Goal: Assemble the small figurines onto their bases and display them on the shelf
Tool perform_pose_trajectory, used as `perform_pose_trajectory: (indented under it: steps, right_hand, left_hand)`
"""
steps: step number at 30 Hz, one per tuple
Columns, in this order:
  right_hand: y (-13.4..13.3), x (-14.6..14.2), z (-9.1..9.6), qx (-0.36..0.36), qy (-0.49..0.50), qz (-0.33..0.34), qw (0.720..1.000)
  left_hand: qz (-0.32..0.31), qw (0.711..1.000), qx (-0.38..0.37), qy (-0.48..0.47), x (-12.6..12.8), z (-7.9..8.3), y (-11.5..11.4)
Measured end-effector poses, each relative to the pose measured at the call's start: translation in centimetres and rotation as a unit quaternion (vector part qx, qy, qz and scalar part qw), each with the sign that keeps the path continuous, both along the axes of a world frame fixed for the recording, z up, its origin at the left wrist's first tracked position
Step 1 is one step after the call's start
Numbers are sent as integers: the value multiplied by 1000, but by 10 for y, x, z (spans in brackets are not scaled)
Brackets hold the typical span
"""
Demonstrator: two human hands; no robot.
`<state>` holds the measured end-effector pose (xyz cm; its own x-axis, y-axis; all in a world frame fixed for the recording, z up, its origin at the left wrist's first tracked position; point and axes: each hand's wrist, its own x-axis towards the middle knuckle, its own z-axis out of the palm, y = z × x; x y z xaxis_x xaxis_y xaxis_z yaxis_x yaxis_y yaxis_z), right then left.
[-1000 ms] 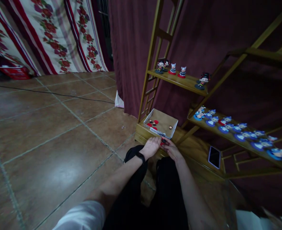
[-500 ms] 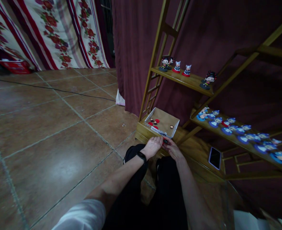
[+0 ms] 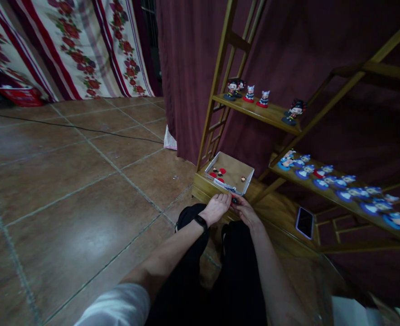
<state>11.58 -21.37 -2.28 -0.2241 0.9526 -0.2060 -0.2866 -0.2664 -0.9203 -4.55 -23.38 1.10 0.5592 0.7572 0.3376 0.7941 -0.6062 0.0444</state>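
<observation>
My left hand (image 3: 216, 207) and my right hand (image 3: 244, 211) meet just in front of a shallow cardboard box (image 3: 246, 178) on the lowest wooden shelf. Both hands are closed in a pinch around a small red and black figurine piece (image 3: 234, 200) held between them. A black band sits on my left wrist. Inside the box lie a few small red and dark pieces (image 3: 218, 172). My knees in black trousers are below the hands.
A wooden shelf unit (image 3: 267, 116) stands to the right, with small figurines (image 3: 249, 94) on an upper shelf and several blue ones (image 3: 335, 182) on a lower shelf. A phone (image 3: 304, 222) lies on the bottom board. Tiled floor (image 3: 67, 190), a black cable and curtains lie left.
The hands stay together on the small piece; only the view has shifted slightly.
</observation>
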Motion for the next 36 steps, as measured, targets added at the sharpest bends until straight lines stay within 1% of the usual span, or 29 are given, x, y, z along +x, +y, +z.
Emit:
perform_pose_trajectory:
  steps: [16,27,29,32,34,36]
  right_hand:
    - [-1,2,-2,1,-37,-8,999]
    - [2,2,-3,-6,-33,-14,999]
    - [2,2,-2,-11,-22,-7,1000]
    - [2,0,1,-15,-4,11,1000]
    - [1,-1,4,-14,8,21,1000]
    - [0,-3,8,-11,16,19,1000]
  left_hand:
    - [-9,999,-31,-16,-3,5,-5]
    - [-11,998,-48,-37,-4,1,-1]
    - [-8,996,-60,-65,-4,-1,3]
    - [-10,982,-107,-154,-7,-6,10]
    - [-15,960,-157,-230,-9,-9,16]
    - [-15,931,-210,-299,-11,-12,23]
